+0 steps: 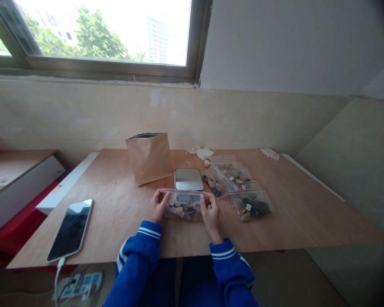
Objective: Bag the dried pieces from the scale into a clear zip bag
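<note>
A clear zip bag with brown and dark dried pieces in it is held up at the table's front, its red-striped top edge stretched level. My left hand pinches that edge at the left corner. At the right corner, my right hand pinches it between thumb and fingers. Just behind the bag lies a small kitchen scale with a silver plate; its display shows through the clear plastic, too blurred to read. Beside my right hand rests another filled zip bag with a small white label.
Several more filled zip bags overlap behind on the right. A brown paper pouch, open at the top, stands left of the scale. A phone with a cable lies front left. Crumpled tissue sits by the wall.
</note>
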### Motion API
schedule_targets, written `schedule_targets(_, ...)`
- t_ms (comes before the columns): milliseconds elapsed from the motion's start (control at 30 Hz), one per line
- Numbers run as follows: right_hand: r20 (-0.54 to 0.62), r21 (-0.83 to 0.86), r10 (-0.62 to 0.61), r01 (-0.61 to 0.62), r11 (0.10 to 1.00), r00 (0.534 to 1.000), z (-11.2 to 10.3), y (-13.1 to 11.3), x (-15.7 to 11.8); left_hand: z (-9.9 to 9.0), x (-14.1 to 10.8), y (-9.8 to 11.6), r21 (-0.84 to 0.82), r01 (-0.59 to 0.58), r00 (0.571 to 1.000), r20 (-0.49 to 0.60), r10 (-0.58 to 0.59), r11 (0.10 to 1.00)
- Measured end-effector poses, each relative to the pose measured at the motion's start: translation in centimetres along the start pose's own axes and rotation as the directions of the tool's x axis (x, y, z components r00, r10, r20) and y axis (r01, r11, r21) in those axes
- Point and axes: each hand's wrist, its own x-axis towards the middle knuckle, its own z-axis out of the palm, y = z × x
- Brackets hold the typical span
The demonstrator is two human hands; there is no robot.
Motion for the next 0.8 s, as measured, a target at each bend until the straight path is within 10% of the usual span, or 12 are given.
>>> schedule_targets(800,0.044,0.131,0.129,-0.134,0.982,0.991,0.1,-1.2,0.0,0.0,-0.4,1.1,0.075,-0.012,1.000,0.027,0.010,0.997)
